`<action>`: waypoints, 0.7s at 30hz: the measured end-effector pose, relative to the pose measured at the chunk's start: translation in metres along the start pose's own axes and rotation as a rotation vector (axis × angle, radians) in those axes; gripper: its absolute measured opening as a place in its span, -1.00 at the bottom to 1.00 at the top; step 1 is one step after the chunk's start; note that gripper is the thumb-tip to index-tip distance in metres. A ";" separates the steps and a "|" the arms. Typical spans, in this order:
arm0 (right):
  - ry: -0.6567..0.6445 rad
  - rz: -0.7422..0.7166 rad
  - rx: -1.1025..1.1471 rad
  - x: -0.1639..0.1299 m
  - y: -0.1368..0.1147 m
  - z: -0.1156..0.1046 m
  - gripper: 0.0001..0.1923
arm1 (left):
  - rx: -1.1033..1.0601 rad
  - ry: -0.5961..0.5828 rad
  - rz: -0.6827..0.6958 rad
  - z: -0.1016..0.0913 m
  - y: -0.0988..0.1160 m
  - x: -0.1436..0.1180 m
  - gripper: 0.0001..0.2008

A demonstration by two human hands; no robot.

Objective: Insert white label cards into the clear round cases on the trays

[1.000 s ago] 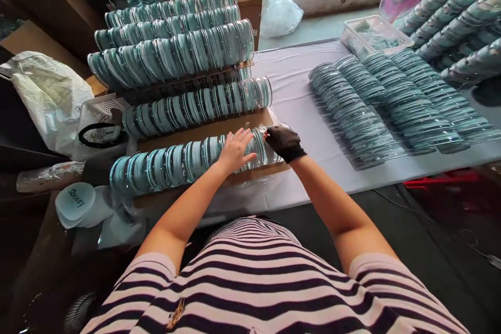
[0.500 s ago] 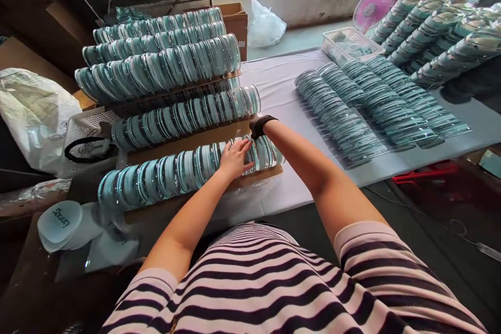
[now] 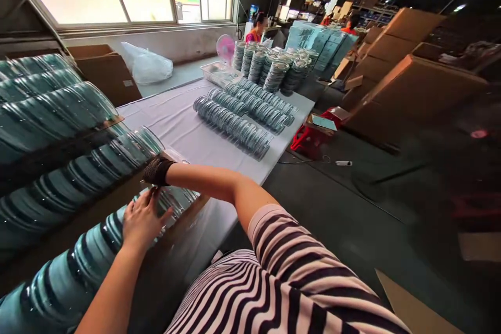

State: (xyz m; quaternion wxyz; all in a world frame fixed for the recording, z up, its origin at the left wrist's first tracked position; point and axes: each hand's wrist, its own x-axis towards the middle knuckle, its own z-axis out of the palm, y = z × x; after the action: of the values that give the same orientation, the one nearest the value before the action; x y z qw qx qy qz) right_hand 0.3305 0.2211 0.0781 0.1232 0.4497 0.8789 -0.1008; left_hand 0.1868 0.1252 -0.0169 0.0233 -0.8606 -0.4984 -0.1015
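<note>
A long row of nested round clear plastic pieces with teal parts [image 3: 92, 250] lies on its side along the table's near left. My left hand [image 3: 141, 218] rests on top of this row, fingers and thumb spread over the rims. Just beyond it, my right hand [image 3: 156, 171] in a dark mesh glove reaches to the far side of the same row, near its right end. The right fingers are hidden behind the glove and the rims. Another such row [image 3: 78, 180] runs parallel behind, close to my right hand.
More rows [image 3: 230, 122] lie on the white-covered table [image 3: 172, 115]. Upright stacks [image 3: 277, 75], a white basket [image 3: 219, 74] and a pink fan [image 3: 226, 48] stand farther off. A red stool [image 3: 313, 138] is right of the table; cartons [image 3: 410, 94] are piled beyond. A person [image 3: 256, 28] is in the background.
My view has swung to the right, so the rows sit farther left and more of the room shows. Both hands stay at the right part of the near row.
</note>
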 end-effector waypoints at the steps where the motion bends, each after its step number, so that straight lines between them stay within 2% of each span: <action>1: 0.048 -0.007 -0.025 -0.004 0.002 0.005 -0.76 | -0.006 0.007 -0.003 -0.001 0.001 -0.001 -0.27; 4: 0.166 -0.047 -0.045 -0.027 0.009 0.027 -0.74 | -0.037 0.016 -0.023 -0.005 0.003 -0.003 -0.28; 6: 0.234 -0.053 -0.019 -0.048 0.007 0.050 -0.70 | -0.048 -0.002 -0.034 -0.009 0.005 -0.004 -0.30; 9: 0.373 0.085 0.078 -0.079 -0.002 0.097 -0.67 | -0.057 -0.057 -0.040 -0.015 0.009 -0.004 -0.32; 11: 0.370 0.121 0.130 -0.093 -0.008 0.132 -0.65 | -0.064 -0.073 -0.056 -0.016 0.010 -0.002 -0.31; 15: 0.257 0.220 0.168 -0.103 -0.020 0.192 -0.61 | -0.077 -0.090 -0.086 -0.016 0.007 0.002 -0.30; 18: 0.203 0.289 0.182 -0.105 -0.027 0.211 -0.59 | -0.088 -0.099 -0.094 -0.018 0.006 0.000 -0.27; 21: 0.158 0.219 0.184 -0.111 -0.019 0.199 -0.61 | -0.115 -0.119 -0.095 -0.021 0.005 -0.001 -0.29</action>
State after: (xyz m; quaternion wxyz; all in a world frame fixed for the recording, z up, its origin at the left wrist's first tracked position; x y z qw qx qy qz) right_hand 0.4031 0.0680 -0.0750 0.0222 0.5588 0.8186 -0.1310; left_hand 0.1875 0.1188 0.0042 -0.0606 -0.8404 -0.5327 -0.0796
